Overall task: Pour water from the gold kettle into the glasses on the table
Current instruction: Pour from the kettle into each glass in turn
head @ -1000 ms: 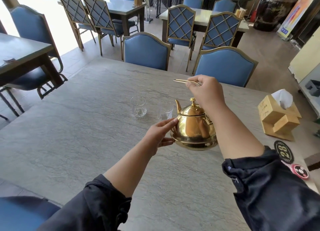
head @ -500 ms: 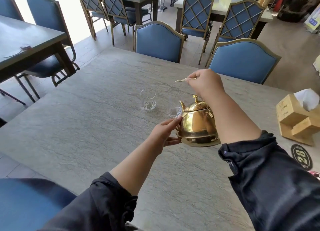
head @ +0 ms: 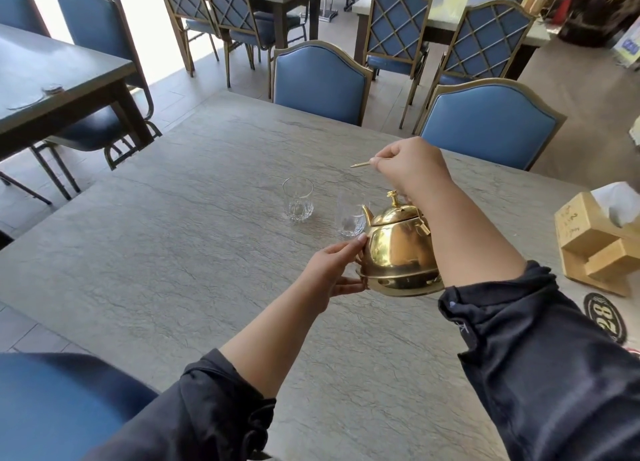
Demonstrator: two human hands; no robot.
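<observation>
The gold kettle [head: 398, 249] hangs just above the grey stone table [head: 173, 252], tilted with its spout toward the nearer clear glass [head: 349, 214]. My right hand [head: 412, 169] is closed around the kettle's thin gold handle, held high above the lid. Against the kettle's lower left side rests my left hand [head: 337, 270], thumb under the rim and fingers on the body. A second clear glass [head: 298, 199] stands upright to the left of the first. I cannot tell whether water is flowing.
A wooden tissue box [head: 595, 239] stands at the table's right edge, beside a round black "28" table marker [head: 604, 317]. Two blue chairs [head: 320, 83] line the far side. Another blue chair [head: 52, 405] is at the near left corner.
The kettle has tipped a little further toward the nearer glass, and my right hand has lifted the handle higher. My left hand stays on the kettle's side.
</observation>
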